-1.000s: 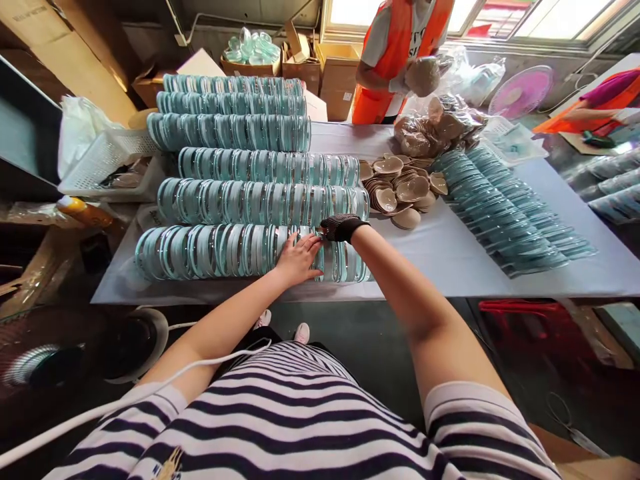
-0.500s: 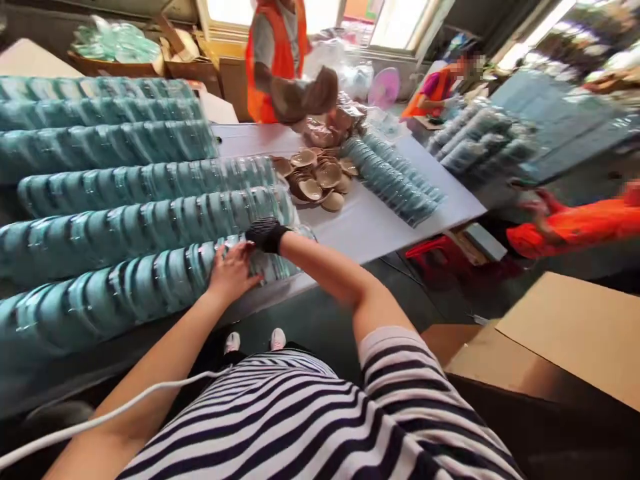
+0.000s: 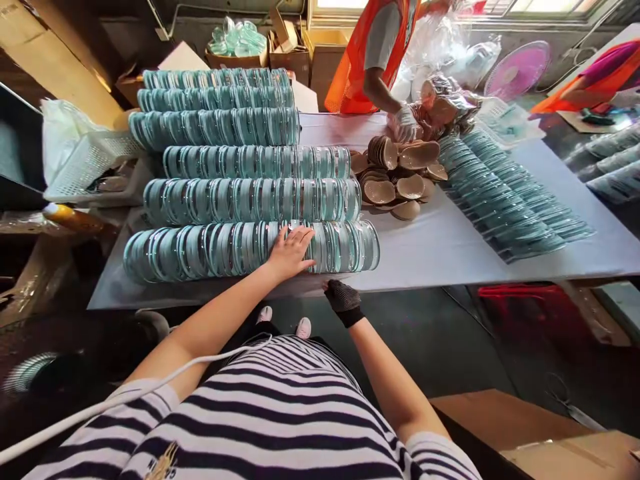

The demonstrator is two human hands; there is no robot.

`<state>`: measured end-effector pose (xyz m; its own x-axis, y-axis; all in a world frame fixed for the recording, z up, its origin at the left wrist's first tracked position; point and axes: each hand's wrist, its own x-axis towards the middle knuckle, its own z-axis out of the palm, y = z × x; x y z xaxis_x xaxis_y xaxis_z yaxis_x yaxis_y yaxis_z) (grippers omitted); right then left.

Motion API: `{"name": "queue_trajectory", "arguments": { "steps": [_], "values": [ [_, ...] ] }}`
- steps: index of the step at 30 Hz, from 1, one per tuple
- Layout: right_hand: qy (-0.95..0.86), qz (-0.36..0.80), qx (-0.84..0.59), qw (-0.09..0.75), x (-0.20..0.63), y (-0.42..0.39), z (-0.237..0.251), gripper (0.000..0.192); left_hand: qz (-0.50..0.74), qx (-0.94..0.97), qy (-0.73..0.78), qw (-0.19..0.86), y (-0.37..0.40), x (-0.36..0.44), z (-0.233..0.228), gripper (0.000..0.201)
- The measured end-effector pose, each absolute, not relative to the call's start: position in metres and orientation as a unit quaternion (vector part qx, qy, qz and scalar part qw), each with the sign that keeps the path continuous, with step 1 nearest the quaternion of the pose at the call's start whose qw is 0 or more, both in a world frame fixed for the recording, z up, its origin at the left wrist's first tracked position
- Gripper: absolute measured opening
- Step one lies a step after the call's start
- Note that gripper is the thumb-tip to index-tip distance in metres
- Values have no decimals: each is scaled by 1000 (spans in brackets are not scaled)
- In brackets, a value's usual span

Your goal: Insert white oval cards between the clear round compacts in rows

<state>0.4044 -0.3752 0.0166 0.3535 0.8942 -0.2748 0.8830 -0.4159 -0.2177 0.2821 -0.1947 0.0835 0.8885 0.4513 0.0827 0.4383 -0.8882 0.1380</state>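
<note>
Bare table [image 3: 430, 247] right of lid rows [image 3: 250, 248].

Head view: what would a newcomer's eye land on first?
The long rows of teal-rimmed clear lids on edge, filling the left of the white table. The bare left hand lies flat on the nearest row, while the gloved right hand is at the table's near edge. Mid-table sits a heap of brown dishes, where a person in an orange vest reaches in.

The person is wearing a short-sleeved shirt [image 3: 280, 413] in dark and white horizontal stripes. A dark knitted glove is covering the right hand [image 3: 341, 298]; the left hand [image 3: 289, 253] is bare. A white cable [image 3: 125, 393] is running across the chest.
</note>
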Motion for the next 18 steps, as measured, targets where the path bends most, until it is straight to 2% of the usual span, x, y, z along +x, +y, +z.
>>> {"name": "queue_trajectory", "arguments": {
  "steps": [5, 7, 10, 12, 15, 18],
  "values": [
    [-496, 46, -865, 63, 464, -360, 83, 46, 62, 974, 217, 35, -212, 293, 86, 76],
    [-519, 14, -855, 21, 488, -330, 114, 42, 52, 979, 191, 40, -219, 306, 87, 81],
    [-572, 89, -806, -127, 508, -266, 143, 38, 8, 983, 174, 50, -224, 325, 87, 82],
    [-590, 145, -772, -188, 509, -226, 151, 36, -12, 983, 175, 47, -222, 333, 85, 79],
    [-618, 175, -737, -212, 502, -191, 153, 35, -12, 984, 173, 39, -218, 334, 81, 81],
    [-640, 159, -724, -204, 496, -200, 154, 31, -9, 984, 175, 41, -217, 331, 81, 81]
  ]
}}
